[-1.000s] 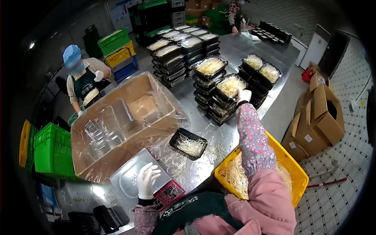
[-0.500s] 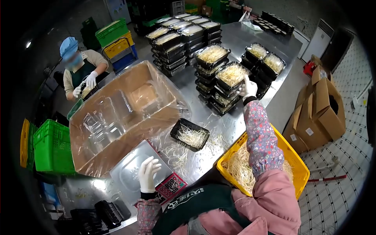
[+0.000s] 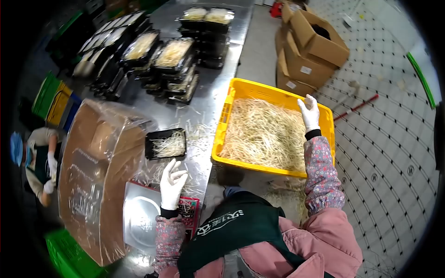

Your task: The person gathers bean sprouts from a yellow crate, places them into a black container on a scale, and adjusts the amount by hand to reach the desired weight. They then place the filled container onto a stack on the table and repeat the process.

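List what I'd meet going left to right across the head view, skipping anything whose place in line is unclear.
Green-aproned co-worker, plastic-lined brown cardboard box, sprout-holding black rectangular plastic tray, sprout-filled yellow rectangular plastic crate, thin red bar on the floor, narrow bright green strip near the right edge.

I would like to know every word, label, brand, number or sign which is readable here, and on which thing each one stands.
Green apron: large white characters, the middle one perhaps "佳"; the others, and the small line beside them, I cannot read surely.
Red scale panel: markings too small to read.
White labels on the cardboard boxes: too small.
Dark floor marks: too small.
No whole word or number is legible.
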A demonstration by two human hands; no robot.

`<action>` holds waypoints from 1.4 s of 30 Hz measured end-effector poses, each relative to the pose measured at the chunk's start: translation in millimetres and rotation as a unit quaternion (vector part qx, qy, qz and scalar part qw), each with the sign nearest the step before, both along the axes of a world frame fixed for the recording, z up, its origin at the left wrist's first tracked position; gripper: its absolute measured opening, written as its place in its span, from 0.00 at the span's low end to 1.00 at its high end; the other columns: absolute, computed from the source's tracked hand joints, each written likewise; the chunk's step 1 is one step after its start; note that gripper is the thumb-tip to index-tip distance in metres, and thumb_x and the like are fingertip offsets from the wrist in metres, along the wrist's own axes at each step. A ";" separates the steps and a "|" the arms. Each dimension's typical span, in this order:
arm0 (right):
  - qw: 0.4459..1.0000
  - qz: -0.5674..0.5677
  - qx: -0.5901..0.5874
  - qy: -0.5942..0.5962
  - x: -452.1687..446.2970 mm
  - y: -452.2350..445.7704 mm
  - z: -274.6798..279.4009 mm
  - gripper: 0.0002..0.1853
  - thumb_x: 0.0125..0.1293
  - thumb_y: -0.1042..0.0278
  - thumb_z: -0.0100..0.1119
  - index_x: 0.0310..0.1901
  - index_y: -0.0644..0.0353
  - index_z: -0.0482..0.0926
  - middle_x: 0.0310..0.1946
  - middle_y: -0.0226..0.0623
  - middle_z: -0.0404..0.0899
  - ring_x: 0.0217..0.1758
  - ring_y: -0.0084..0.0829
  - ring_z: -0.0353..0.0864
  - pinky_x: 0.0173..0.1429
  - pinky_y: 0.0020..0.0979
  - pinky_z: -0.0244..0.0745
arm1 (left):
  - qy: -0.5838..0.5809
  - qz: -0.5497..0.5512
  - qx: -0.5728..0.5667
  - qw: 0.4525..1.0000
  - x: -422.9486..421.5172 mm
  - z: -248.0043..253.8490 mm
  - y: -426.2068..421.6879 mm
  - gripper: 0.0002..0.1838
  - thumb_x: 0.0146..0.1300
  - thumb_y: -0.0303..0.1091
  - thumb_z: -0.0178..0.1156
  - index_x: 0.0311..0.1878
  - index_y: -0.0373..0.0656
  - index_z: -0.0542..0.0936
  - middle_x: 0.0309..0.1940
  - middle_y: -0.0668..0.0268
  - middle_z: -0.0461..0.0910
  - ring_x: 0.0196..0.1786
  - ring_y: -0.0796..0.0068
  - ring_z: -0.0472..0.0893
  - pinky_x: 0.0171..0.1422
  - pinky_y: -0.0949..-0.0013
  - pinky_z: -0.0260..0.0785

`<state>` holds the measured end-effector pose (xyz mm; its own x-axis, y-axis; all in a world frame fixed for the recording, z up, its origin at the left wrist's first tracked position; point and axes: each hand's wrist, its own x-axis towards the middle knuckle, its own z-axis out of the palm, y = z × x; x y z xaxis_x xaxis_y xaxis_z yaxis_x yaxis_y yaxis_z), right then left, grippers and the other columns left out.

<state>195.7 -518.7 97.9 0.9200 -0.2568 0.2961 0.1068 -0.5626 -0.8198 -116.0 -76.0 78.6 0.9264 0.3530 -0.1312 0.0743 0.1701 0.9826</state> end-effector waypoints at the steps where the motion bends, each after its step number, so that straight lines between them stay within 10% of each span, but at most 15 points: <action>1: 0.998 -0.018 -0.065 -0.013 -18.3 -28.6 -6.8 0.36 0.57 0.53 0.73 0.64 0.61 0.71 0.60 0.47 0.75 0.62 0.41 0.76 0.67 0.37 0.69 | 0.011 -0.033 0.018 0.999 9.3 4.4 -7.1 0.37 0.60 0.20 0.64 0.72 0.37 0.62 0.65 0.54 0.70 0.52 0.74 0.79 0.56 0.73 0.74; 10: 0.896 0.018 -0.323 0.306 -140.9 -100.3 -19.4 0.57 0.47 0.38 0.75 0.74 0.58 0.59 0.77 0.53 0.50 0.80 0.50 0.47 0.80 0.44 0.49 | 0.011 -0.308 0.234 0.922 111.6 3.0 -90.9 0.44 0.54 0.29 0.73 0.74 0.43 0.62 0.68 0.59 0.66 0.59 0.69 0.77 0.60 0.68 0.73; 23: 0.864 0.142 -0.330 0.352 25.5 -146.3 -78.9 0.69 0.39 0.30 0.76 0.73 0.71 0.53 0.74 0.59 0.55 0.79 0.54 0.52 0.79 0.43 0.53 | -0.016 -0.472 0.387 0.792 200.0 -40.5 -258.8 0.41 0.57 0.41 0.70 0.72 0.42 0.65 0.69 0.49 0.66 0.73 0.55 0.65 0.77 0.62 0.56; 33: 0.830 0.275 -0.340 0.347 71.6 -139.2 -117.7 0.55 0.39 0.43 0.79 0.68 0.61 0.65 0.59 0.50 0.76 0.62 0.44 0.77 0.62 0.41 0.75 | 0.094 -0.329 0.276 0.898 194.2 -46.5 -243.4 0.33 0.62 0.39 0.68 0.69 0.43 0.70 0.64 0.53 0.74 0.67 0.60 0.73 0.70 0.64 0.63; 42: 0.829 0.264 -0.326 0.370 63.9 -135.2 -100.6 0.45 0.47 0.52 0.72 0.69 0.52 0.67 0.54 0.54 0.79 0.57 0.48 0.80 0.61 0.42 0.75 | 0.138 -0.212 0.170 0.952 193.0 -43.3 -210.4 0.25 0.67 0.29 0.63 0.66 0.38 0.73 0.60 0.61 0.78 0.56 0.74 0.79 0.62 0.71 0.72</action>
